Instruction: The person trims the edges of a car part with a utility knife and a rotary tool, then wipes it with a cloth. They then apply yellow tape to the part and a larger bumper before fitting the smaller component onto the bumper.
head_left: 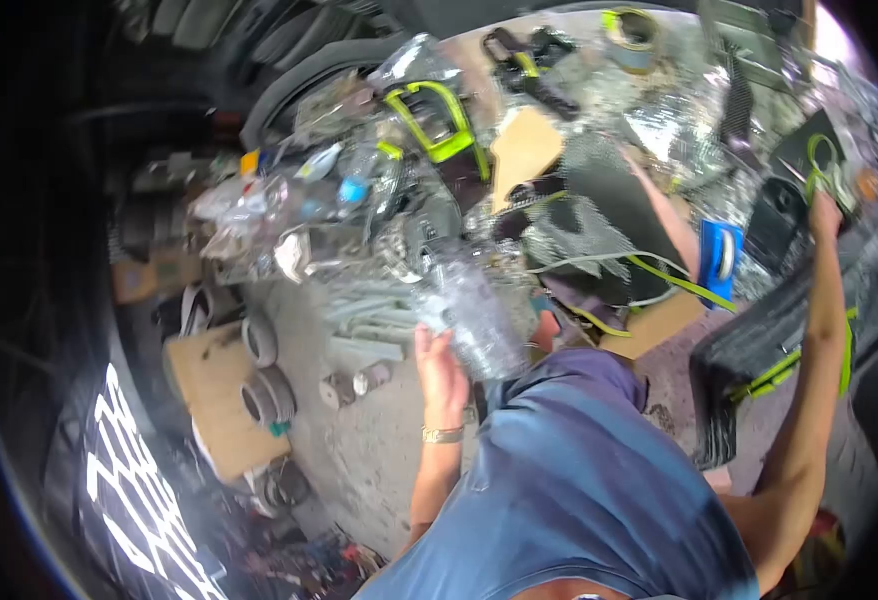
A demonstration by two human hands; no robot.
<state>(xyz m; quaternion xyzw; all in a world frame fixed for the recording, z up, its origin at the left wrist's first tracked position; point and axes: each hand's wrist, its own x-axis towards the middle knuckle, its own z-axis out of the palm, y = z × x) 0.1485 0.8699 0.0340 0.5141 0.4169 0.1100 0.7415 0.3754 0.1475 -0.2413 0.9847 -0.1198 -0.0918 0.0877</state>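
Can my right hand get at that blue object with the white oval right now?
Probably yes: the blue object lies inward of your right hand, its top uncovered, with only black pieces seen between. The hand seems busy at the bright green loop, though.

Bare floor (344, 460) lies open beside the cardboard sheet (221, 400); crinkled plastic wrap (659, 125) and a tape roll (632, 60) crowd the table (469, 58) top

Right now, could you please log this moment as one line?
left hand: holding clear crinkled plastic bundle | right hand: at thin green looped item, grip unclear | nearby: blue-and-white rectangular object
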